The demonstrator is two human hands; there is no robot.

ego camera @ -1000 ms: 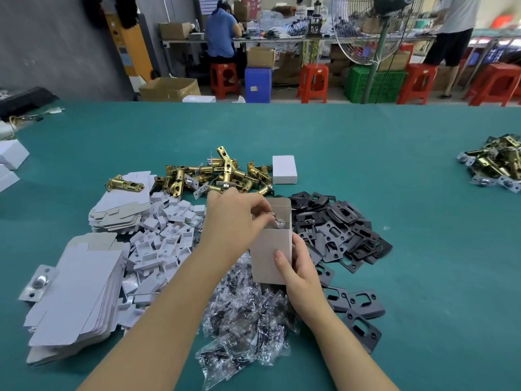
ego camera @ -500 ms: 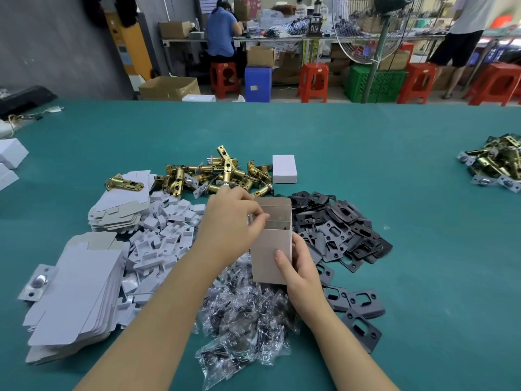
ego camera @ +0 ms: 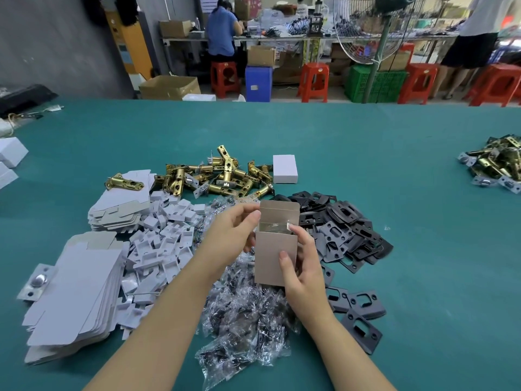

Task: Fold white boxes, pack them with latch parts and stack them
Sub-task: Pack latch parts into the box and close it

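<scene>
Head view is filled mostly by one green table [ego camera: 366, 165], on which all the work material is spread. Two stacks of flat white box blanks [ego camera: 76, 300] are seen at the left side, one near and one farther [ego camera: 124, 201], and one brass latch [ego camera: 124, 182] is laid on top of the farther stack. Behind the hands one pile of brass latches [ego camera: 222, 176] is found, and a second pile [ego camera: 496, 165] lies well apart at the right edge. One heap of black strike plates [ego camera: 346, 230] is placed to the right of the hands; the plates overlap too much to be counted. One heap of small white plastic inserts [ego camera: 163, 241] lies between the blanks and the arms, and one heap of clear bags with screws [ego camera: 248, 314] is under the wrists. One closed white box [ego camera: 285, 168] stands just beside the brass pile, and probably three more [ego camera: 10, 159] are cut by the left border.

One open box [ego camera: 276, 255] is held upright above the bags, its top flap raised, and something shiny is seen inside. It is gripped by the right hand [ego camera: 303, 269], with the thumb on the front face and the fingers curled round the right side. The left hand [ego camera: 231, 235] is curled at the left edge of the box, the fingertips touching near the opening.

One silver plate [ego camera: 35, 283] lies beside the near stack.
</scene>
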